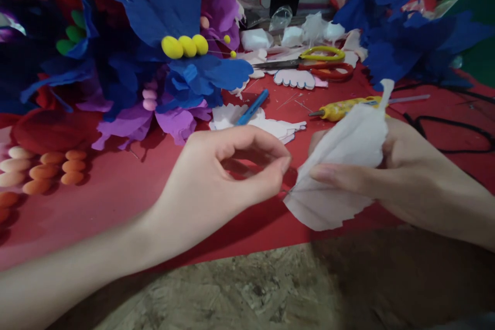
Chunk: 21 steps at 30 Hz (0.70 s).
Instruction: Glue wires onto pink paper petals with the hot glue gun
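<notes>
Evidently steadied over the red surface (116,180) near its front edge: a white petal-like piece (348,136).
The right hand (417,180) clamps it under the thumb, likely leaving its tip exposed; the left hand (216,180) pinches its fingertips together beside that tip, though I cannot tell on what. Beyond, a blue pen (252,107) rests across white cutouts (278,128), perhaps weighting them; scissors (292,64) lie toward the back edge.
</notes>
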Motion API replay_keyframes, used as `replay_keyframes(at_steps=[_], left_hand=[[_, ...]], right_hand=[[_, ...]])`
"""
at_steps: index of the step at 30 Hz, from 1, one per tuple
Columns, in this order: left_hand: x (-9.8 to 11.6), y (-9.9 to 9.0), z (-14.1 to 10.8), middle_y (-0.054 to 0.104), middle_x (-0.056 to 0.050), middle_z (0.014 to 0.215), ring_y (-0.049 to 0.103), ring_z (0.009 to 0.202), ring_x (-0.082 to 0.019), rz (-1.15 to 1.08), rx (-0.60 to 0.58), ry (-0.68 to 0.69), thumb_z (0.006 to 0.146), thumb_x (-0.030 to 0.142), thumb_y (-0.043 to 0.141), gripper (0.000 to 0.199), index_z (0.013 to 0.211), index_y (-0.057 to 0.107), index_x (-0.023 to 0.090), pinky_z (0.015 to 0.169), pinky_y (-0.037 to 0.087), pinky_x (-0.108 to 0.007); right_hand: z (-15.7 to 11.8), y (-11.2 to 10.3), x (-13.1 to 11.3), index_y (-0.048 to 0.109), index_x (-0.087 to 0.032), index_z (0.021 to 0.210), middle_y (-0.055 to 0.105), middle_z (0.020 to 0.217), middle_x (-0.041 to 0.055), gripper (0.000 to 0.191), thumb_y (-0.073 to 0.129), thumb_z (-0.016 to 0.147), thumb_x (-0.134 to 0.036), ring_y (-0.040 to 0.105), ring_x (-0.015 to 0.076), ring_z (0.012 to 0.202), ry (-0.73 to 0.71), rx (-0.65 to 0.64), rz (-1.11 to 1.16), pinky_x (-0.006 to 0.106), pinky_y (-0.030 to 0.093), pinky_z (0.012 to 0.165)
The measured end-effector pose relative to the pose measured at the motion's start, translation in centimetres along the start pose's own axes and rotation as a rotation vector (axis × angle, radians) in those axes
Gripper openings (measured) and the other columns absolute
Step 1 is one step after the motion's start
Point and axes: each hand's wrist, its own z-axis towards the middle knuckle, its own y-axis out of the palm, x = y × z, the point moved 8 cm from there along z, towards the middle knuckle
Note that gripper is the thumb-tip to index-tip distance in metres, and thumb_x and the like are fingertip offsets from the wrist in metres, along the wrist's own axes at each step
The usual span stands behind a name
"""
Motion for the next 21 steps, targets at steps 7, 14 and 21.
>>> replay_keyframes(at_steps=[7,14,21], left_hand=[[0.37,0.41,-0.52,0.069,0.010,0.061,0.063,0.056,-0.003,-0.031,-0.020,0.030,0.069,0.007,0.061,0.014,0.063,0.066,0.019,0.052,0.048,-0.002],[0.52,0.33,-0.37,0.069,0.009,0.061,0.062,0.053,-0.004,-0.020,-0.014,0.044,0.069,0.008,0.063,0.013,0.063,0.066,0.019,0.052,0.050,-0.005],[0.21,0.63,-0.58,0.067,0.009,0.060,0.062,0.054,-0.004,-0.017,-0.041,0.027,0.069,0.006,0.061,0.015,0.062,0.063,0.019,0.051,0.049,-0.004]], right_hand=[[0.07,0.07,0.02,0.066,-0.030,0.064,0.066,0.058,-0.0104,0.013,0.073,0.058,-0.021,0.062,0.0065,0.049,-0.003,0.025,0.036,0.005,0.045,0.038],[0.14,0.62,0.15,0.066,-0.032,0.063,0.067,0.060,-0.0106,0.016,0.074,0.056,-0.019,0.064,0.0097,0.052,0.037,-0.030,0.098,0.009,0.049,0.040],[-0.09,0.53,-0.33,0.066,-0.026,0.057,0.061,0.051,-0.0036,0.007,0.072,0.059,-0.030,0.056,0.0088,0.042,-0.003,-0.020,-0.004,0.012,0.047,0.035]])
